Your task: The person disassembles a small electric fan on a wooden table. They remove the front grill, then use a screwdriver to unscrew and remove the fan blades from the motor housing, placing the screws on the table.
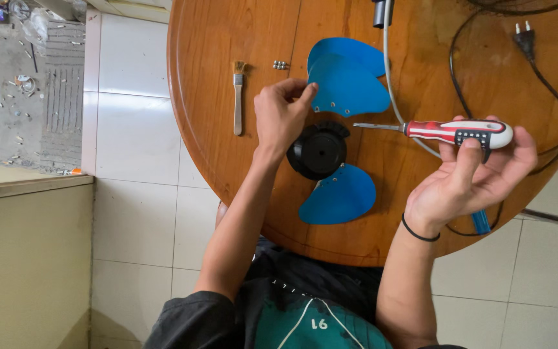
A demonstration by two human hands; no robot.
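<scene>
A black fan hub (318,152) lies on the round wooden table (227,39) with one blue blade (340,197) attached at its near side. My left hand (282,116) pinches the edge of a loose blue blade (349,87) beside the hub; another blue blade (350,50) lies under it. My right hand (469,178) holds a screwdriver (450,130) with a red, white and black handle, its shaft pointing left toward the loose blade.
A small wooden-handled brush (238,97) and a few small screws (281,64) lie at the table's left. A black cord with a plug (524,35) and a grey cable (387,64) cross the right side. White floor tiles (137,161) surround the table.
</scene>
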